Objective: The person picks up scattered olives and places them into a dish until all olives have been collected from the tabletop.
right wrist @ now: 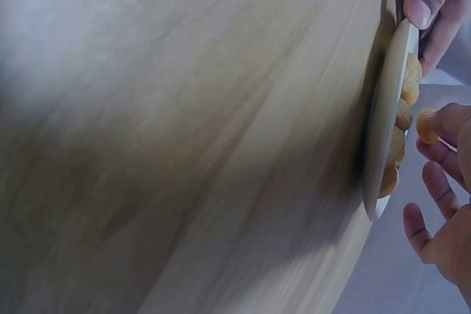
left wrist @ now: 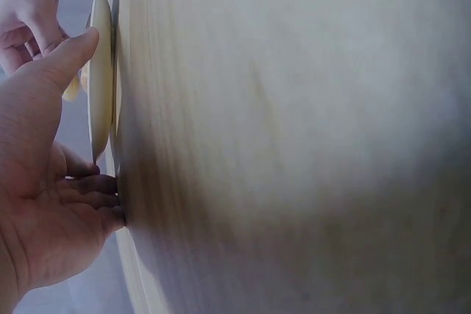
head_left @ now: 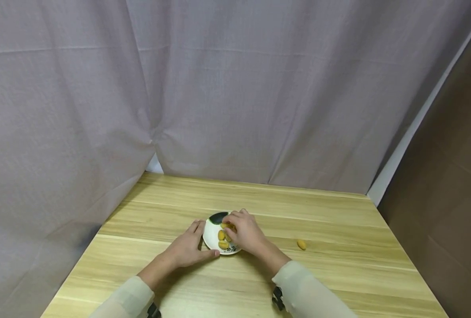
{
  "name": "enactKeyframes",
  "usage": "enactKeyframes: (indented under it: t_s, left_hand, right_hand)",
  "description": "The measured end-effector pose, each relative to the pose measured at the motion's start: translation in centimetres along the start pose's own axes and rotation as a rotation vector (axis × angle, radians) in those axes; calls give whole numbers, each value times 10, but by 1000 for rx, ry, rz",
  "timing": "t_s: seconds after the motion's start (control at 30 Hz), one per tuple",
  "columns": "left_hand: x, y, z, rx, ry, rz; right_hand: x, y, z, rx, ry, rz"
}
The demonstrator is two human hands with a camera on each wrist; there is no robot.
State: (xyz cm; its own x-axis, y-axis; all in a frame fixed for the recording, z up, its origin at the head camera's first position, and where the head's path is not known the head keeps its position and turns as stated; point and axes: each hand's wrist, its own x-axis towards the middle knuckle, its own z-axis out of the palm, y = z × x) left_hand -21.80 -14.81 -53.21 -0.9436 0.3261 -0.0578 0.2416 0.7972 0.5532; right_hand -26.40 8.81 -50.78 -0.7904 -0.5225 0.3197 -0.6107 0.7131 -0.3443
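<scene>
A small white plate point(head_left: 210, 236) with a dark green patch and a small dark pattern lies on the wooden table. Several yellow oval pieces point(head_left: 223, 245), resembling small fruits, rest on it. My left hand point(head_left: 188, 248) holds the plate's left side, its thumb on the near rim and its fingers along the left edge. Over the plate's right part, my right hand point(head_left: 248, 231) pinches one yellow oval piece point(right wrist: 426, 126) between thumb and forefinger. In the right wrist view this piece is just apart from those on the plate. The right hand hides part of the plate in the head view.
Another yellow oval piece point(head_left: 301, 244) lies alone on the table point(head_left: 338, 274), to the right of the plate. Grey curtains point(head_left: 235, 110) hang behind and to the left, and a brown cloth point(head_left: 446, 198) hangs on the right.
</scene>
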Motion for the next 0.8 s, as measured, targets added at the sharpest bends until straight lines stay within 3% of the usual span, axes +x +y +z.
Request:
enactKeyframes:
  t_s: [0.8]
  left_hand:
    - [0, -1, 1, 2, -3, 2]
  right_hand:
    - [10, 0, 16, -36, -13, 29]
